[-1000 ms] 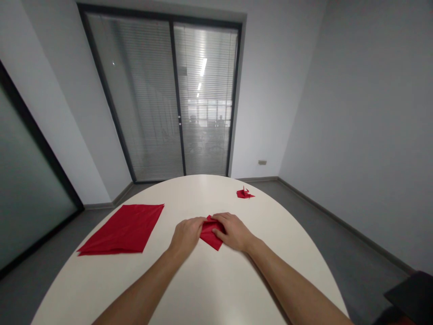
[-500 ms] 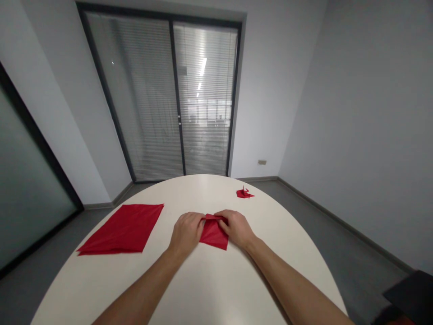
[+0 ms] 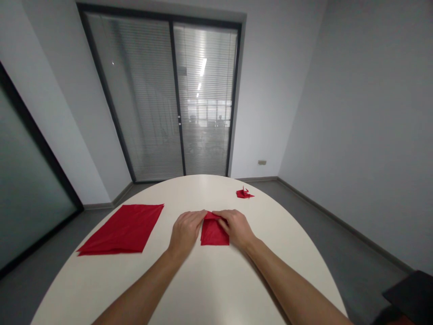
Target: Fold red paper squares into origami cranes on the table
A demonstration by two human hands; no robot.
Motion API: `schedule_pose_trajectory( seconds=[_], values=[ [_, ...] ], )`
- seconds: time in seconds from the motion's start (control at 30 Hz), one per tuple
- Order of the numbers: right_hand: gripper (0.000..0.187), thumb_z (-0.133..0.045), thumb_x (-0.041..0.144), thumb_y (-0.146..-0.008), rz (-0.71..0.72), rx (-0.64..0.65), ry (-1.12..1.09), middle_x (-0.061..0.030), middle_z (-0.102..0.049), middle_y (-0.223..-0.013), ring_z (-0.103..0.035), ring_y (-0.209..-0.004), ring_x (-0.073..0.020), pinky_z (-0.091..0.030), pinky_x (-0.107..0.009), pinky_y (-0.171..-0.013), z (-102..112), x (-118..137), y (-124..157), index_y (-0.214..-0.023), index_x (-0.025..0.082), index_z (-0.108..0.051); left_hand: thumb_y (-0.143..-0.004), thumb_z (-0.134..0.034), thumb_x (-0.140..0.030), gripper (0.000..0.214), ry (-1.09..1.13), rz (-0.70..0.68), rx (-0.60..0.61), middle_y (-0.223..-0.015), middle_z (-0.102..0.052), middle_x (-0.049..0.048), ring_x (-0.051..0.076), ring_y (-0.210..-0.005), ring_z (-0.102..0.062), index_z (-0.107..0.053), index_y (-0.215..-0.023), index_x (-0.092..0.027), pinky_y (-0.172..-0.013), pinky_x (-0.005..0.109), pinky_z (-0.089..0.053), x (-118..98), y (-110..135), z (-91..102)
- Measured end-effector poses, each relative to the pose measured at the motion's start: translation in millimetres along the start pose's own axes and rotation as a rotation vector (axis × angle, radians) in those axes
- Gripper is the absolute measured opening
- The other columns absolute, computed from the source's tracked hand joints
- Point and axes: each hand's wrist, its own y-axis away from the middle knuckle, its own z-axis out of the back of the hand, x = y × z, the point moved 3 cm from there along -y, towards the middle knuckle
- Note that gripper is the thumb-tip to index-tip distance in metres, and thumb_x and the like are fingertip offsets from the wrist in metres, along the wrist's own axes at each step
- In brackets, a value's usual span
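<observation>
A small folded piece of red paper (image 3: pixel 215 234) lies on the table between my hands, its near edge facing me. My left hand (image 3: pixel 186 229) pinches the paper's far left corner with thumb and fingers. At the far right corner, my right hand (image 3: pixel 236 227) grips it the same way, thumb on the near side. A narrow strip along the far edge is folded over; parts of it are hidden under my fingers.
The round white table (image 3: pixel 199 289) carries a stack of larger red paper sheets (image 3: pixel 125 229) at left. A red origami crane (image 3: pixel 244 193) sits near the far right edge. A dark object (image 3: pixel 411 295) stands beyond the table at lower right.
The red paper has turned slightly, so its near edge now lies level instead of slanting down to the right. Both hands have stayed on its far corners, with small finger shifts.
</observation>
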Motion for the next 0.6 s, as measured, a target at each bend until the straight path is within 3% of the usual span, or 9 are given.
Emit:
schedule_pose_trajectory(
  seconds=[0.27, 0.6],
  values=[
    [0.038, -0.051, 0.011, -0.091, 0.033, -0.12, -0.147, -0.0048, -0.074, -0.119, -0.07, -0.107, -0.021, -0.053, -0.036, -0.097, 7.5, 3.4, 0.8, -0.123, 0.024, -0.068, -0.095, -0.05, -0.009, 0.035, 0.046, -0.058, -0.138, -0.12, -0.074, 0.006, 0.023, -0.109, -0.07, -0.066, -0.124, -0.021, -0.095, 0.042, -0.054, -3.0, -0.2, 8.2],
    [0.022, -0.055, 0.027, -0.096, -0.057, -0.105, -0.389, -0.0043, -0.076, -0.107, -0.07, -0.099, -0.0208, -0.052, -0.034, -0.09, 6.2, 0.9, 0.0, -0.11, 0.024, -0.072, -0.099, -0.054, -0.022, 0.014, 0.119, 0.083, -0.219, -0.099, -0.075, 0.0045, 0.02, -0.09, -0.072, -0.066, -0.107, -0.021, -0.083, 0.035, -0.057, 3.5, 2.8, 5.8]
  ],
)
